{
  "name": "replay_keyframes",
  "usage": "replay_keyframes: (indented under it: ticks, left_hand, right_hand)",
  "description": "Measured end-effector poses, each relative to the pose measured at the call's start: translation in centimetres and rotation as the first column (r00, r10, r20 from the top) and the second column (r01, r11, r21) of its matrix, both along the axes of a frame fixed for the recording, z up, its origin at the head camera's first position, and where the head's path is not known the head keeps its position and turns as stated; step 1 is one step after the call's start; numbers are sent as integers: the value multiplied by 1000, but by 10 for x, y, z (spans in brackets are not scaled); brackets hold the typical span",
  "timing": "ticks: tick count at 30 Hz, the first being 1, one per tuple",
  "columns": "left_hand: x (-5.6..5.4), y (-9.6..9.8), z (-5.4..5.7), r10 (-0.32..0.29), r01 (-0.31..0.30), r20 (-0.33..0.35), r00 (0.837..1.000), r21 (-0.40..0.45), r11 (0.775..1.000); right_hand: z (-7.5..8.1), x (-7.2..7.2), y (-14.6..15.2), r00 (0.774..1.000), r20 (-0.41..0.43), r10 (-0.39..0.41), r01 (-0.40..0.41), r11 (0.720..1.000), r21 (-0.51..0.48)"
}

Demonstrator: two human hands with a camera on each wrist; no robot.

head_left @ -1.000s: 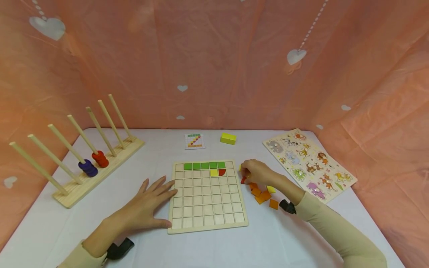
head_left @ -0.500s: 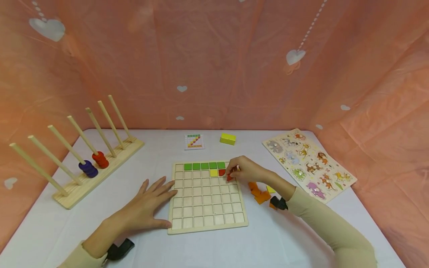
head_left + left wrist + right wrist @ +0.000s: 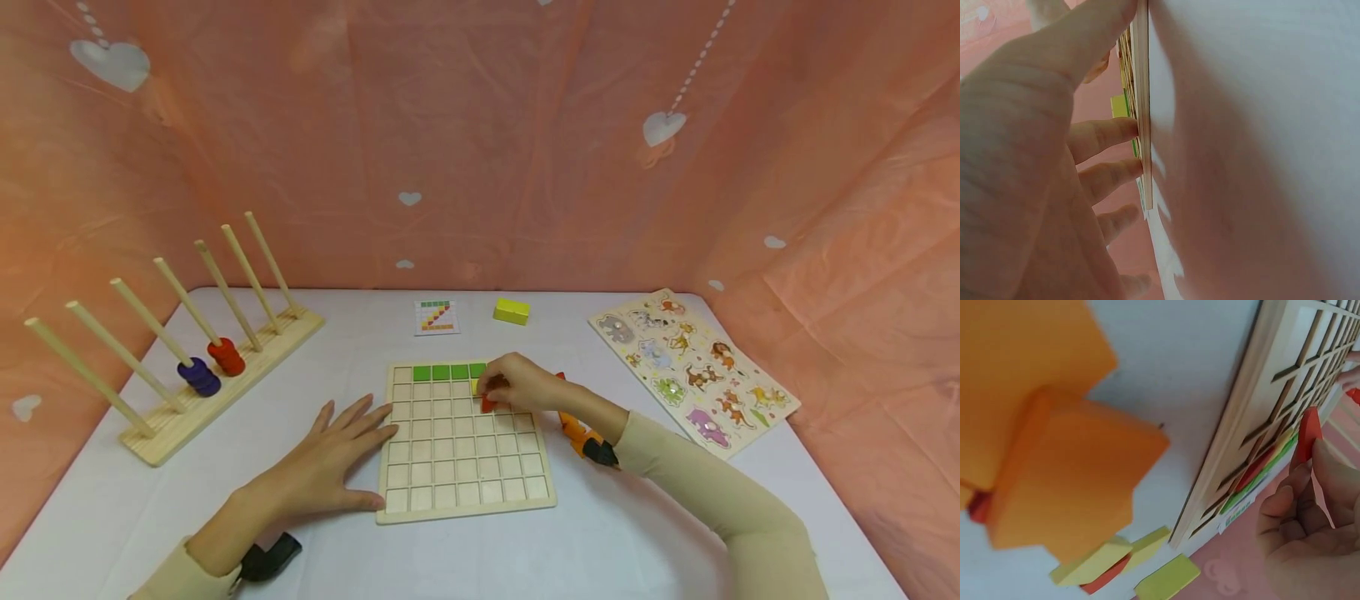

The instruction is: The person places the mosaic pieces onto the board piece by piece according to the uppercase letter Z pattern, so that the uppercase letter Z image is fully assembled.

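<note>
My right hand pinches a red rounded piece between thumb and fingers, just above the upper right part of a wooden grid board. Green square tiles fill part of the board's top row. Below them a yellow tile shows partly; the right wrist view shows a red piece beside it, which my hand covers in the head view. Spread, nearly straight fingers of my left hand touch the board's left edge, with the thumb near its lower left corner.
Orange tiles lie right of the board, with yellow and red pieces near them. Behind stand a patterned card and yellow blocks. A peg stand with purple and red rings is left; an animal puzzle lies right.
My right hand has taken the red piece from beside the board and moved left with it over the grid. The left hand stays at the board's edge.
</note>
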State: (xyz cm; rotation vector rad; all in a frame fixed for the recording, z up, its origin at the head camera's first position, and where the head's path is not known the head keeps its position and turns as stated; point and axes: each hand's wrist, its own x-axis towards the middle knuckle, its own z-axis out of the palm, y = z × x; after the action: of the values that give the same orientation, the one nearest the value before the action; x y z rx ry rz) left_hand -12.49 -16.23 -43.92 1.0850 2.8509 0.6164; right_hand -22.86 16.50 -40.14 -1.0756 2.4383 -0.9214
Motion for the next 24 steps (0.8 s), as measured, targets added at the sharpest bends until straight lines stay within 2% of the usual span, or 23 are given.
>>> replay_keyframes:
  ticks: [8,16,24]
  left_hand:
    - [1,-1,0,-1,1,20,1000,5,1000]
    - [0,-1,1,-5,5,19,1000,10,1000]
    - [0,-1,0,-1,1,26,1000,11,1000]
  right_hand:
    - [-2,1,-9,998,-51,27,-24,998,66]
    - [-2,4,-13,978,-196,72,-41,986,160]
    - [-3,7,-14,972,-219,85,-45,982,185]
